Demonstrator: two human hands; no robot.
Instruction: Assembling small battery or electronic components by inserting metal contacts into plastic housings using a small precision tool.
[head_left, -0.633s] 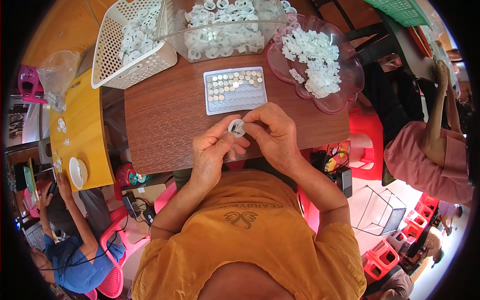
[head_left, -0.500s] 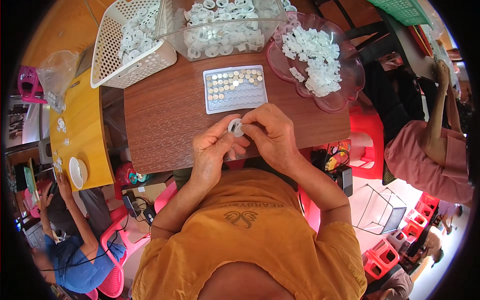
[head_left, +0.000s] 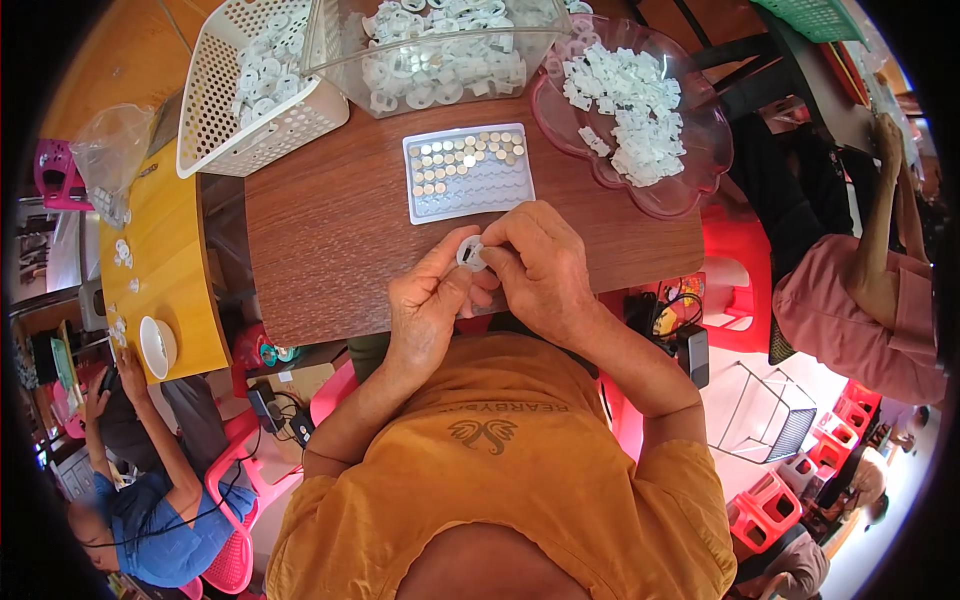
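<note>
Between my hands, over the near side of the brown table, is a small round white plastic part (head_left: 470,254) with a dark slot in it. My left hand (head_left: 430,300) pinches its left side between thumb and fingers. On its right edge, the thumb and forefinger of my right hand (head_left: 540,262) are pressed together; whether they also hold something tiny is hidden. Just beyond my hands lies a white blister tray (head_left: 470,205) with rows of silver button cells (head_left: 440,160) in its far and left pockets.
A white perforated basket (head_left: 300,125) and a clear bin (head_left: 440,90) hold round white parts. At the right, a pink scalloped bowl (head_left: 700,180) holds small white pieces. A yellow table (head_left: 180,270) with a white bowl (head_left: 157,346) stands left. People sit on both sides.
The round part has turned slightly, and its dark slot now shows more plainly. Both hands stay in nearly the same place, still gripping it.
</note>
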